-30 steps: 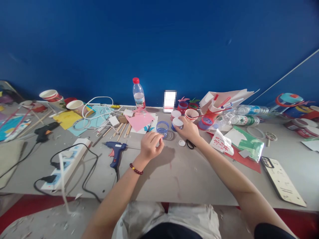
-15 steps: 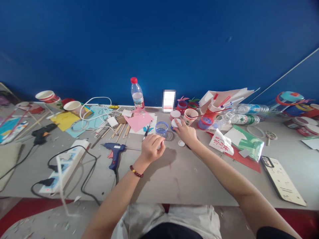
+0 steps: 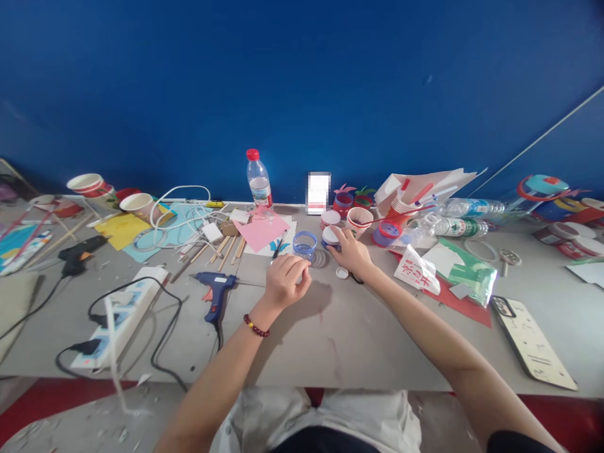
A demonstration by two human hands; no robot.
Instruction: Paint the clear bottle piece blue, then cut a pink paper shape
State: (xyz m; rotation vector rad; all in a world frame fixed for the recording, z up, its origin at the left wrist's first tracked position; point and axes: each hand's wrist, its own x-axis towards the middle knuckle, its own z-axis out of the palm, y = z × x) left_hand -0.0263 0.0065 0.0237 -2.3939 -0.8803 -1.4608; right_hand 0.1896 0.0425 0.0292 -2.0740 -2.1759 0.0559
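Note:
Curled in the middle of the table is my left hand (image 3: pixel 289 280), its fingers closed and pressed together; whatever they may hold is hidden. Just beyond it stands a short clear plastic cup (image 3: pixel 304 244) with a blue rim. My right hand (image 3: pixel 352 253) reaches past it and grips a small blue paint jar (image 3: pixel 331 236) with a white lid, fingertips at the lid's right side. A similar red jar (image 3: pixel 329 218) stands right behind. Near my right fingers lie a small white cap (image 3: pixel 342 273) and a paper cup (image 3: pixel 359 220) with a brush in it.
On the left are a blue glue gun (image 3: pixel 217 292), a power strip (image 3: pixel 120 318) with cords, and wooden sticks (image 3: pixel 226 251). A water bottle (image 3: pixel 259 182) stands behind pink paper (image 3: pixel 262 231). To the right lie coloured sheets (image 3: pixel 465 277) and a phone (image 3: pixel 533 343).
My right fingers have shifted from the top of the white lid toward its right side. My left hand keeps its curled pose. The whole view has moved slightly.

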